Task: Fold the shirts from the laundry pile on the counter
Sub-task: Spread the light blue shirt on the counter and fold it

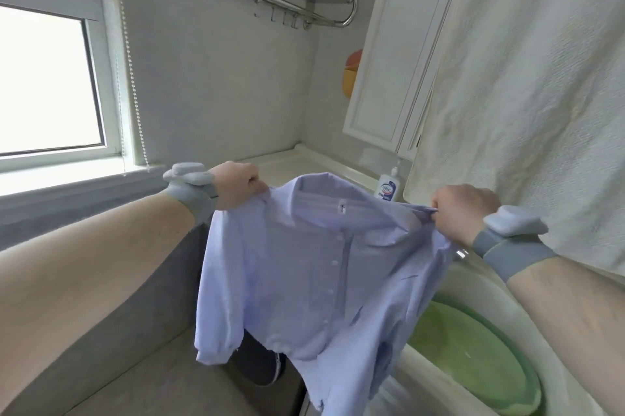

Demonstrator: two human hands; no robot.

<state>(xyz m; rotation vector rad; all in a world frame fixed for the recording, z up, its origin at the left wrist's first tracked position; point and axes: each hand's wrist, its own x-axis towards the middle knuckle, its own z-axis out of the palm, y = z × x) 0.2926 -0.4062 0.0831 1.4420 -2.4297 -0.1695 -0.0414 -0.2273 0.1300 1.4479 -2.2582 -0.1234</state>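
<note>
The left hand (236,183) and right hand (463,212) each pinch a shoulder of the lilac shirt (304,280), hanging mid-frame.

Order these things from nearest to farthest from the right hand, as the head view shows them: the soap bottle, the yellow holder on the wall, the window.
From the right hand, which grips the shirt:
1. Soap bottle, just to its left on the counter.
2. Yellow holder, higher on the wall beside the cabinet.
3. Window, far across on the left.
</note>
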